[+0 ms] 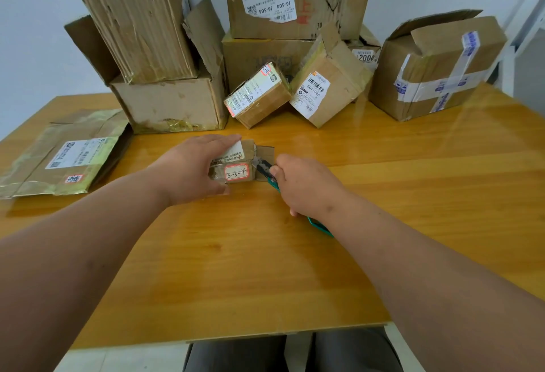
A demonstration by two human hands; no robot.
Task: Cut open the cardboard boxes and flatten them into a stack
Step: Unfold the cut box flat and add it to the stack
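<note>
Left hand curls over a small box at mid-frame on the desk; right hand grips a green knife, its blade touching the box's end.

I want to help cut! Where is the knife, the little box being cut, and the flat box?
knife (263, 168): head view, on its blade by the box.
little box (236, 173): head view, on its handwritten label.
flat box (70, 155): head view, on its white shipping label.

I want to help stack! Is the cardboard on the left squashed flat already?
Yes. The flattened box lies flat on the table.
</note>
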